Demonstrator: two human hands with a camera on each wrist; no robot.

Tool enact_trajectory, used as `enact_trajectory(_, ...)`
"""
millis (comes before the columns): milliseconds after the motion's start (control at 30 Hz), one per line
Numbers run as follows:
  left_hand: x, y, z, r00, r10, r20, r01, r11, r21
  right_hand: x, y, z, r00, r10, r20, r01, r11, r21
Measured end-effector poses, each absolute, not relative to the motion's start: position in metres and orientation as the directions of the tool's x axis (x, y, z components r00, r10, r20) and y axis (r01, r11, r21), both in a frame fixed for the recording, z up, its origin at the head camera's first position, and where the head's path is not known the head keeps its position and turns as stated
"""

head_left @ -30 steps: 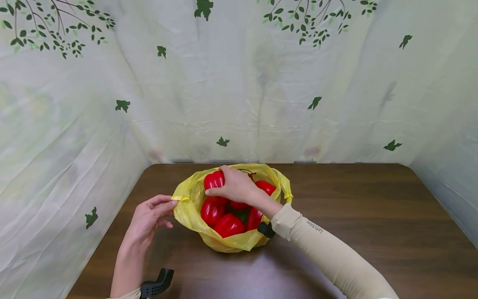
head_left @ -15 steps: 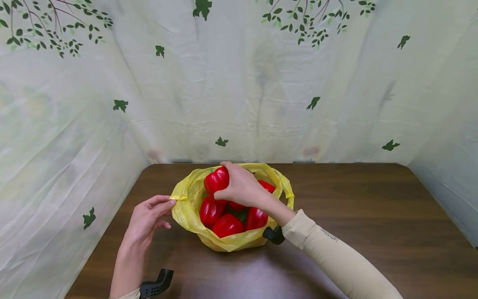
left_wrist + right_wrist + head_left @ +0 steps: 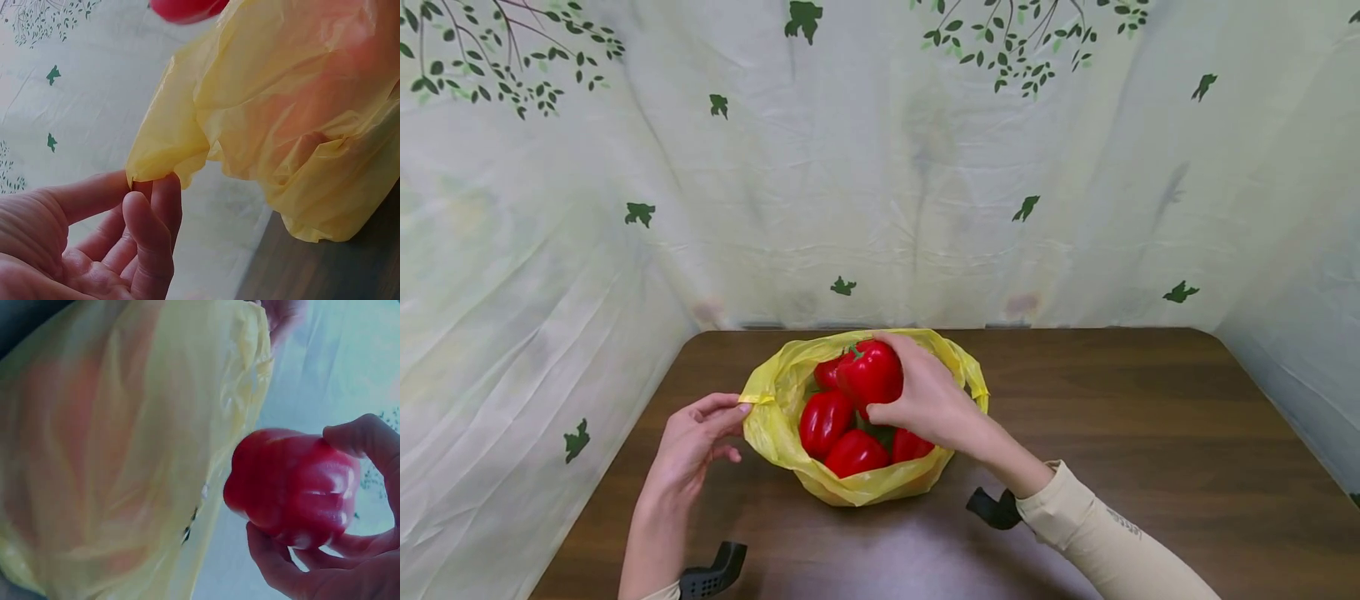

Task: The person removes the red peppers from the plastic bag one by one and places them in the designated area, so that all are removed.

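A yellow plastic bag (image 3: 880, 490) stands open on the table with several red peppers in it, among them one (image 3: 826, 423) on its left side. My left hand (image 3: 694, 442) pinches the bag's left edge between thumb and fingers; the left wrist view shows the pinched yellow film (image 3: 169, 144) at the fingertips. Thumb and fingers of my right hand (image 3: 928, 396) grip a red pepper (image 3: 871, 372) with a green stem, above the others. In the right wrist view that pepper (image 3: 294, 487) is beside the bag's wall (image 3: 125, 456), raised.
The brown wooden table (image 3: 1112, 417) extends to both sides of the bag. Behind it hangs a pale curtain (image 3: 880, 167) printed with leaves and branches. A black device (image 3: 713, 572) is on my left wrist, another (image 3: 994, 508) at my right wrist.
My right hand has moved right with the gripped pepper, lifting it over the others, and its forearm has drawn back to the right. The left hand has kept its pinch on the bag's edge.
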State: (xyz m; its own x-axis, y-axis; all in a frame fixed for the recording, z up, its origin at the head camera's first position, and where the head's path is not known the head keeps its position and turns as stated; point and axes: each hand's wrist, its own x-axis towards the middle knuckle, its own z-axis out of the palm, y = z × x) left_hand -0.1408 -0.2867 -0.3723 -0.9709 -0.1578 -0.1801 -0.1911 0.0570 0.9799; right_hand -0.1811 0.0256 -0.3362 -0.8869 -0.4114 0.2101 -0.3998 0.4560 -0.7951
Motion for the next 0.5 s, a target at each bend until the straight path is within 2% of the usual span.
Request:
enact_trajectory(200,-0.141,-0.287,-0.372,-0.968,-0.169,-0.184,-0.198,0.067,0.978,-0.173,0.047,-0.342,-0.894,-0.367,0.257,-0.385,0.339,-0.858)
enact_trajectory(500,-0.142,-0.286,-0.371,-0.965,-0.172,-0.197,-0.211,0.064,0.975,-0.162,0.077,-0.351,-0.928,-0.274,0.253,-0.34,0.344,-0.875)
